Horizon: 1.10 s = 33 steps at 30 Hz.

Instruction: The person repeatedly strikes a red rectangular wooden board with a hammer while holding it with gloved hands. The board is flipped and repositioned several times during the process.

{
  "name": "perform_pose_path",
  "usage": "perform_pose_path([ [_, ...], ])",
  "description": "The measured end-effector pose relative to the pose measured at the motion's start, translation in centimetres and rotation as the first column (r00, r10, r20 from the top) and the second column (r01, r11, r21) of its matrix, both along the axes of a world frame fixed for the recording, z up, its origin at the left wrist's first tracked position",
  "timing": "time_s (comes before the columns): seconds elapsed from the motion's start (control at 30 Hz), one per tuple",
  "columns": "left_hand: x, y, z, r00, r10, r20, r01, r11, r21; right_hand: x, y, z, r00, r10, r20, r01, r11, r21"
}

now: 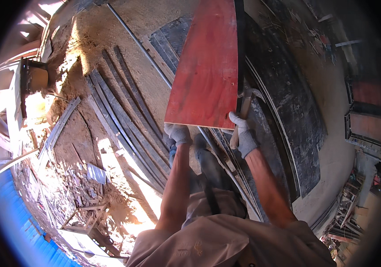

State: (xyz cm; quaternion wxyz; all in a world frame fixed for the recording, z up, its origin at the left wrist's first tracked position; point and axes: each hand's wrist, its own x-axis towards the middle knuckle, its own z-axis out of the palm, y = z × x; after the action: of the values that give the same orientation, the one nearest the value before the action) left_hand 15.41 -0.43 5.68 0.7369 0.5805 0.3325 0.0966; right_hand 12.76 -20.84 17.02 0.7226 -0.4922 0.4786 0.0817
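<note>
A long red plywood panel (pixel 206 71) stretches away from me, its near edge just beyond my hands. My left hand (pixel 178 133), in a grey-white knit glove, grips the panel's near left corner, with its fingers partly hidden beneath. At the near right corner my right hand (pixel 245 137), gloved the same way, is closed on a claw hammer (pixel 246 107) with a wooden handle. Its thumb presses on the panel's corner, while its other fingers are mostly out of sight. The hammer head lies by the panel's dark right edge.
Dark boards (pixel 284 102) lie stacked to the right. Long timber strips (pixel 128 120) rest on the dirt floor at left. A metal pole (pixel 139 44) runs under the panel. Wood scraps (pixel 83 182) litter the lower left, near a small wooden frame (pixel 90 222).
</note>
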Motion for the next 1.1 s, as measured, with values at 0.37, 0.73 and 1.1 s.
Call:
perform_pose_path([
  [0.37,0.2,0.5,0.2,0.809,-0.016,-0.588,0.471,0.616,0.631,-0.3,4.4,2.6,0.998,-0.021,0.056,0.020,1.000,0.022],
  [0.73,2.5,6.3,4.2,0.982,-0.035,-0.183,0.143,0.771,0.620,-0.2,9.2,4.2,0.993,-0.100,0.057,0.093,0.989,0.111],
  [1.1,3.0,11.2,4.4,0.958,-0.286,-0.025,0.183,0.540,0.821,0.0,11.8,6.9,0.954,-0.291,0.068,0.270,0.938,0.215],
])
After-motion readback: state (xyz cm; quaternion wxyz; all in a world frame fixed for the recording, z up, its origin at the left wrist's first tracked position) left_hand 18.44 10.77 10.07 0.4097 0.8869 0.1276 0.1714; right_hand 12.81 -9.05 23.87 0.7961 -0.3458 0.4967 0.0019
